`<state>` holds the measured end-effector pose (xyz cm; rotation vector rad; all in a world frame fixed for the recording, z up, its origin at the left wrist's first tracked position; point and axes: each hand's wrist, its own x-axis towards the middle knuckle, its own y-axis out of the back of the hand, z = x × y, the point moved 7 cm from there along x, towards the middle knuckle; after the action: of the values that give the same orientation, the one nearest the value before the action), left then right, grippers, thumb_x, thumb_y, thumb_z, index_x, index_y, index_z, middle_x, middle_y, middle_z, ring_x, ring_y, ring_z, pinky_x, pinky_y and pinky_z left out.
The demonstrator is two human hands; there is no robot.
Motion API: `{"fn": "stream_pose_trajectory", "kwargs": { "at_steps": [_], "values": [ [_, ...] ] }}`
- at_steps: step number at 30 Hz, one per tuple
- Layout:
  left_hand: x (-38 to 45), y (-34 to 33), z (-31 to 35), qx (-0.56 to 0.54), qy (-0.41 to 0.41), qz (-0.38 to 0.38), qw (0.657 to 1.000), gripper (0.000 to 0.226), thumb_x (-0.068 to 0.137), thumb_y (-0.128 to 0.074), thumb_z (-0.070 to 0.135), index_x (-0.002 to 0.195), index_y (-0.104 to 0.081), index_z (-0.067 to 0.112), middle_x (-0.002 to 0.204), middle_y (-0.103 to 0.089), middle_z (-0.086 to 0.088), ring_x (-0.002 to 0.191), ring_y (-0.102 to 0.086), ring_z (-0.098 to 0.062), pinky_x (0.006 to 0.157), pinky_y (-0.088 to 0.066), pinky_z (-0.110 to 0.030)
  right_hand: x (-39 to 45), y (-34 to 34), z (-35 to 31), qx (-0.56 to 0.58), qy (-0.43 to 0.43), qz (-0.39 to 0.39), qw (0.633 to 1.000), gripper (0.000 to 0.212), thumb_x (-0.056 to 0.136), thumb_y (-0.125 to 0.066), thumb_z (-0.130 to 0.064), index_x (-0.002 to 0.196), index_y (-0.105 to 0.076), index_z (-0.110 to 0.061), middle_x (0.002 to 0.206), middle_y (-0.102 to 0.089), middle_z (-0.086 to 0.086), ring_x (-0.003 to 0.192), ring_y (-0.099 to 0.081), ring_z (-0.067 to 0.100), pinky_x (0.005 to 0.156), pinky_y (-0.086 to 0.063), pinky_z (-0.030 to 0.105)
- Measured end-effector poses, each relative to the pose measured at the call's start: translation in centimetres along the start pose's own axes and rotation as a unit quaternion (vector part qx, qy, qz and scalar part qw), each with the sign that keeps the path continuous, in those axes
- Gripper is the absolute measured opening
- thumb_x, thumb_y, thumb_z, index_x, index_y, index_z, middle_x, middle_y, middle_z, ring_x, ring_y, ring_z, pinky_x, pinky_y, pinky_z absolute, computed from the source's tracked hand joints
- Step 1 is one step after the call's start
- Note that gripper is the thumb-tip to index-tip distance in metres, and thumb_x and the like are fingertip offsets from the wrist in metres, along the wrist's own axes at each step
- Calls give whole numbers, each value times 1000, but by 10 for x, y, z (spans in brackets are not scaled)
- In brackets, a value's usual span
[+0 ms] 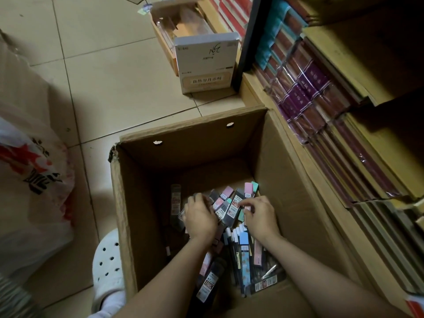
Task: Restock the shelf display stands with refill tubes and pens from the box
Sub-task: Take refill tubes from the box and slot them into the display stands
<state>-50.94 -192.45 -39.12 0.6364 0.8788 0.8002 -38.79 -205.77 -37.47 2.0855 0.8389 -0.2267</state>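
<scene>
An open cardboard box [128, 203] stands on the floor below me. Its bottom holds several flat refill tubes [226, 204] in grey, pink and teal, plus packs of pens [238, 253] near the front. Both my hands reach down into it. My left hand [199, 218] curls its fingers round a bunch of grey refill tubes. My right hand [259, 216] pinches a pink-capped refill tube between thumb and fingers. A white display stand [206, 63] with printed text sits on the floor beyond the box.
Wooden shelves [344, 138] packed with wrapped notebooks [305, 92] run along the right, close against the box. A plastic bag [34, 175] lies at the left. My white clog [107, 267] is beside the box. A small wooden crate [165, 31] sits behind the stand on the tiled floor.
</scene>
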Motion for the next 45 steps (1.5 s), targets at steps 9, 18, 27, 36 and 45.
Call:
{"fn": "stream_pose_trajectory", "kwargs": {
  "at_steps": [9, 18, 27, 36, 45],
  "values": [
    [8, 15, 11, -145, 7, 10, 989, 39, 90, -60, 4, 125, -51, 18, 120, -62, -5, 109, -59, -23, 88, -52, -38, 3, -10, 0, 165, -55, -35, 984, 94, 85, -58, 14, 151, -20, -41, 125, -58, 9, 102, -59, 22, 85, -56, 46],
    [-31, 73, 86, -211, -189, -96, 954, 56, 90, -60, 1, 135, -46, 31, 123, -57, -5, 107, -59, -17, 91, -53, -33, -32, 59, -53, 151, 30, 21, 988, 84, 76, -71, 10, 136, -33, -35, 90, -57, -7, 84, -65, 17, 75, -56, 33],
    [-79, 167, 225, -25, -428, -209, 879, 57, 86, -66, 5, 129, -42, 34, 104, -56, 12, 91, -58, -6, 61, -51, -16, -124, 195, -130, 83, 164, 144, 972, 74, 79, -75, -4, 120, -26, -43, 91, -59, -8, 74, -65, 2, 56, -53, 17],
    [-177, 219, 342, -263, -518, -279, 764, 54, 88, -64, 2, 127, -49, 37, 118, -63, -3, 111, -63, -16, 85, -58, -45, -221, 351, -169, 51, 204, 329, 921, 41, 94, -60, -20, 114, -30, -40, 98, -64, -2, 82, -68, 17, 77, -57, 44],
    [-207, 216, 378, -356, -452, -381, 724, 50, 87, -63, -1, 121, -50, 33, 106, -68, -6, 99, -67, -19, 81, -59, -44, -281, 498, -194, -71, 198, 494, 843, 38, 89, -68, -17, 111, -40, -28, 91, -63, -7, 79, -69, 11, 66, -59, 29]
  ]
}}
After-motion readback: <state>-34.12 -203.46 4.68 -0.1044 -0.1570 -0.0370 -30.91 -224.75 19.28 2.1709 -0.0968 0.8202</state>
